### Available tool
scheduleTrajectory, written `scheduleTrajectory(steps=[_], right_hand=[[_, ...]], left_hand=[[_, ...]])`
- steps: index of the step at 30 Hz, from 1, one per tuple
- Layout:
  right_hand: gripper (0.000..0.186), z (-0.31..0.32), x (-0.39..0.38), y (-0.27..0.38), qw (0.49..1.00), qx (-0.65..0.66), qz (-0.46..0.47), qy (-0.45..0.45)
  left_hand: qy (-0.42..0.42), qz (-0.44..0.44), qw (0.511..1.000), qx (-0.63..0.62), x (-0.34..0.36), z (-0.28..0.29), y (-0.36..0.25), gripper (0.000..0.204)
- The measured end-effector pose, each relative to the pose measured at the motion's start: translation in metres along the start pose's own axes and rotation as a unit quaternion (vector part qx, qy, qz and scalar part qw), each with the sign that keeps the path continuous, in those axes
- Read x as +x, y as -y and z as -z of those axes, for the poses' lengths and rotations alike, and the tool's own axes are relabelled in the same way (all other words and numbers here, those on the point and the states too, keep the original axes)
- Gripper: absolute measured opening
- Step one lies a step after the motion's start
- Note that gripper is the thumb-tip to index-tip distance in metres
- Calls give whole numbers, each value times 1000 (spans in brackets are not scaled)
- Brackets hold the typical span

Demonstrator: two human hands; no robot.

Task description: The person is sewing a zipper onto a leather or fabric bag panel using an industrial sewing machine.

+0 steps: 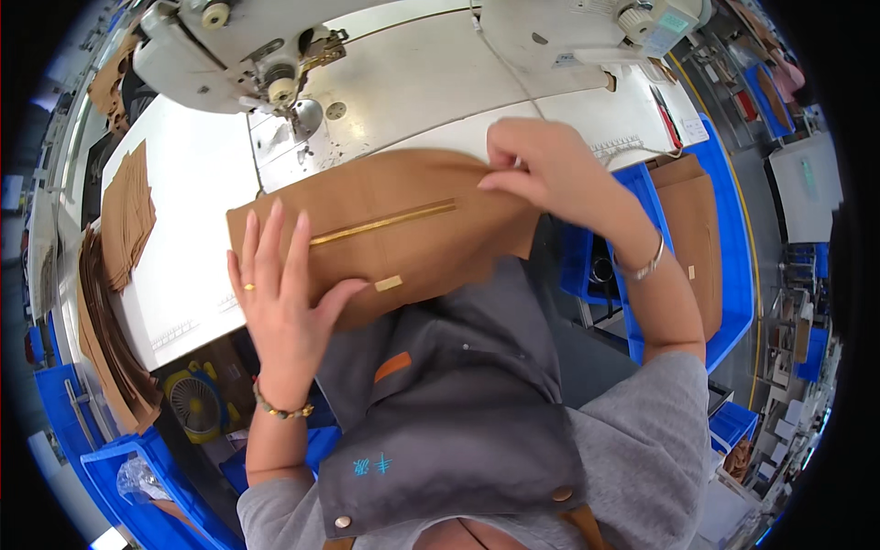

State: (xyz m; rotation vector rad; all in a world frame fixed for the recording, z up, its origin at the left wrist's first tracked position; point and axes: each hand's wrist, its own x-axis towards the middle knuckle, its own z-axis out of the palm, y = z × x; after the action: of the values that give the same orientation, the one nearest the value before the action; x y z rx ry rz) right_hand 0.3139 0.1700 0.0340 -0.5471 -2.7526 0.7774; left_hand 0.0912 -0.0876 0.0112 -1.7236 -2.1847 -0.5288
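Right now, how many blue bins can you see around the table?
At least 3: one bin right of the table holding brown pieces, one at lower left, one small at lower right. More may be hidden behind the person or at the blurred rim.

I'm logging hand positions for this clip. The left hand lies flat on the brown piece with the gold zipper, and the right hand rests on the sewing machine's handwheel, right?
Not quite. The right hand is not on the handwheel; it pinches the far edge of the brown piece. The left hand does lie flat on that piece, by its gold zipper. The head view shows this.
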Motion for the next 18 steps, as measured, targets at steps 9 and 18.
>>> scheduleTrajectory(steps=[9,18], right_hand=[[16,-6,-75,87,947,21,312,-77],[9,-23,-72,89,986,87,136,-38]], left_hand=[[-121,-275,945,-128,5,18,-37,39],[-118,-262,948,-135,-32,38,-41,30]])
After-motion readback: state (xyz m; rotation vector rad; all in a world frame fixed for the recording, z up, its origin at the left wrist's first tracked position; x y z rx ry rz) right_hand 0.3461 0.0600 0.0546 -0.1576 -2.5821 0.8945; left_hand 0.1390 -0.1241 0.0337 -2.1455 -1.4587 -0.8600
